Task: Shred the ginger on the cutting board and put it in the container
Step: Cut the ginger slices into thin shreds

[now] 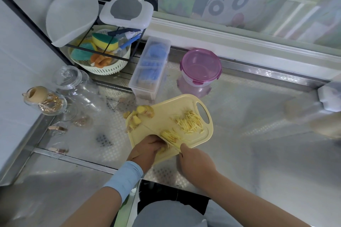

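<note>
Yellow ginger slices (168,135) under my knife (173,143), mid-shredding on the cutting board (160,125).

My left hand (147,148) pins the slices with its grip pressed on them; my right hand (195,160) is wrapped round the knife. Shreds (189,121) lie near the handle hole, whole chunks (142,114) wait, and the lidded purple container (200,68) on the table needs opening later.

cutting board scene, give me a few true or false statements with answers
1. A pile of shredded ginger lies on the board near its handle hole. True.
2. The purple-lidded container is open and full of ginger. False: its lid is on and no ginger shows inside.
3. Uncut ginger chunks sit at the board's far left edge. True.
4. The left hand is off the board, on the jar. False: it rests on the board by the ginger being cut.
5. The right hand is at the board's near edge. True.
</note>
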The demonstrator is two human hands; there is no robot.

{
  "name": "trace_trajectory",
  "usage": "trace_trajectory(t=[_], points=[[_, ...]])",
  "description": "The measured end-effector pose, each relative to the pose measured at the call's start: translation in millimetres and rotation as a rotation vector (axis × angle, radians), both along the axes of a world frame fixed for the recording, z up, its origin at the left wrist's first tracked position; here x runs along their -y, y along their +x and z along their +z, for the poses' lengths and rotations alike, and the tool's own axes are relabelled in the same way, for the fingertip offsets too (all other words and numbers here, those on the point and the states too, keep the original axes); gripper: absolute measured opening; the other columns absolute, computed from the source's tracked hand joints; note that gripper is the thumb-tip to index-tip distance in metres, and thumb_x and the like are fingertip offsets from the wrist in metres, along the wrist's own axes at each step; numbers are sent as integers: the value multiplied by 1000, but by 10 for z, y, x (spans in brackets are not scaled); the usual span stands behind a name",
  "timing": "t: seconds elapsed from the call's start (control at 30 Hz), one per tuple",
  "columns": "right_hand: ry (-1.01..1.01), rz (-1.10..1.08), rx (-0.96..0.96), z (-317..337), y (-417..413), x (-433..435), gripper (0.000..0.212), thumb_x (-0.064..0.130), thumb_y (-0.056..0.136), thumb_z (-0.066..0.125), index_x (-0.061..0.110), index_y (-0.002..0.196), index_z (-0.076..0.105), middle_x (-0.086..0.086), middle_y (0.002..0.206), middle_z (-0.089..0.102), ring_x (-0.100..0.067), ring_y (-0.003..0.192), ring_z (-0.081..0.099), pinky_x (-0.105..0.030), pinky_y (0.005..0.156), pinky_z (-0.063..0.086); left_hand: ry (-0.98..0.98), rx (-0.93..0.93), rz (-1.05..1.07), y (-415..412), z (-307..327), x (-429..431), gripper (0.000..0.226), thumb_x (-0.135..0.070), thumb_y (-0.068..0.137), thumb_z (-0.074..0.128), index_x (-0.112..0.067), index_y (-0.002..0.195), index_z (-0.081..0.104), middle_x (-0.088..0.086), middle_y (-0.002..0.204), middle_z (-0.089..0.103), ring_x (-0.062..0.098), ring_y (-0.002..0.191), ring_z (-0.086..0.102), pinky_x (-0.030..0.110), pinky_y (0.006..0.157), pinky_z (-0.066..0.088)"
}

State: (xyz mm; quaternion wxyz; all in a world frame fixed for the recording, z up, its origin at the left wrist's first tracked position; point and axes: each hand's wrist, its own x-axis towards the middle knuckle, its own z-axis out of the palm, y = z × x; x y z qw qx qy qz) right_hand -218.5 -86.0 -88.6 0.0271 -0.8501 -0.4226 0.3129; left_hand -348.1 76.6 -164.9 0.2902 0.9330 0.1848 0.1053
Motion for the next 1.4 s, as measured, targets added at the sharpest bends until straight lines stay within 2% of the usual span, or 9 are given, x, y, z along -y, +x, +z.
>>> trace_trajectory(t=[0.33,0.47,0.6,0.7,0.87,1.03,1.17,1.3,1.4], points=[[-47,24,-23,-12,19,-323,5,13,98,39,17,97,37,-8,86,57,-30,71,51,-36,62,41,-91,21,-29,8,88,16,31,-22,88,48,-23,104,75,-5,113,65,7,108,51,3,95,29],[-10,14,-19,-42,11,-226,7,16,98,40,18,105,40,-5,86,58,-29,74,59,-35,60,43,-51,18,-25,6,93,15,33,-23,86,47,-22,102,76,-4,112,65,8,107,50,11,93,37],[32,-13,-18,-47,-8,13,6,26,101,38,22,98,36,2,73,49,-17,60,48,-31,50,32,-14,34,-12,0,93,36,33,-23,85,46,-22,98,76,-3,111,66,8,106,50,19,89,45],[32,-16,0,-52,-13,51,9,27,101,36,22,94,34,2,70,46,-15,56,43,-30,47,25,-57,27,-15,-7,92,32,33,-22,86,47,-22,101,76,-3,114,65,8,108,49,11,94,36],[-13,-9,-27,-87,3,-214,2,20,97,38,18,98,38,-6,85,57,-27,70,51,-33,61,40,-127,0,-14,-4,125,25,32,-19,89,49,-22,109,73,-7,116,63,6,110,51,2,96,27],[-20,17,-19,-81,33,-252,5,16,97,41,18,101,41,-6,86,58,-30,72,55,-36,61,45,-119,-3,-13,14,174,21,32,-19,88,48,-21,107,74,-4,115,64,8,109,50,-1,98,23],[0,14,15,-47,21,-82,10,22,102,38,18,109,43,-1,80,52,-26,66,50,-33,60,41,-109,-19,4,29,206,35,29,-17,87,50,-16,100,76,3,111,66,-1,106,43,-5,96,17],[13,-16,26,-86,18,61,11,29,102,35,21,95,37,2,69,46,-14,54,42,-31,48,27,-79,-3,-23,21,199,30,35,-21,84,44,-16,96,76,4,107,68,5,104,47,-2,98,20],[-26,-4,16,-140,12,-58,6,23,99,37,19,95,36,0,74,49,-20,60,46,-29,51,29,-125,-24,-10,26,173,13,36,-24,89,43,-21,104,75,-4,114,65,-5,108,43,-1,96,25]])
